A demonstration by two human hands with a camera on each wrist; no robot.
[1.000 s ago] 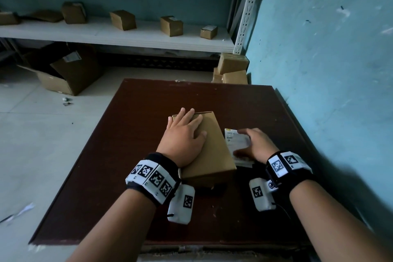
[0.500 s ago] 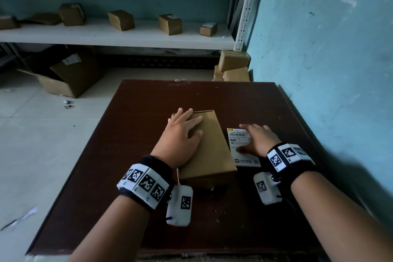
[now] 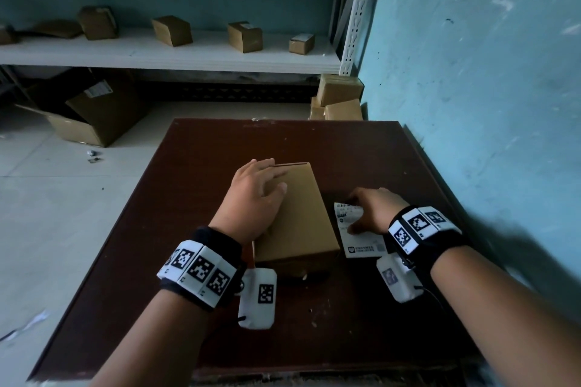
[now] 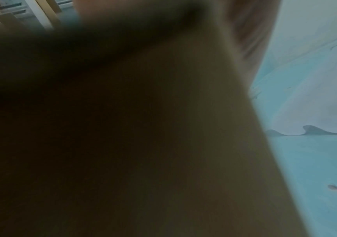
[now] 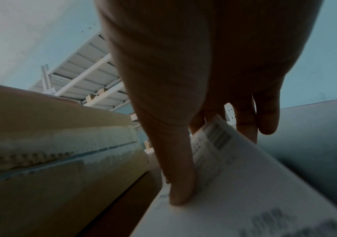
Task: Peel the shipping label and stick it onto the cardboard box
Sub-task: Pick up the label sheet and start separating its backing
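Note:
A brown cardboard box [image 3: 298,214] lies flat on the dark wooden table [image 3: 220,308]. My left hand [image 3: 254,195] rests on its top, the fingers bent over the far left corner and the thumb on the lid. The left wrist view shows only the blurred box [image 4: 163,144] up close. Right of the box lies the white shipping label [image 3: 361,245]. My right hand [image 3: 374,207] pinches it: the thumb [image 5: 179,184] presses on the printed face of the label [image 5: 244,184] and the fingers reach behind its raised far end. The box's taped side [image 5: 52,144] stands just left of it.
A blue wall [image 3: 487,104] runs close along the table's right edge. Behind the table, a white shelf [image 3: 173,53] carries several small boxes. An open carton [image 3: 91,116] lies on the floor at the left, and stacked boxes [image 3: 339,97] stand by the wall.
My right hand went from lying flat on the label to pinching it and lifting its far end. My left hand slid toward the box's far left corner.

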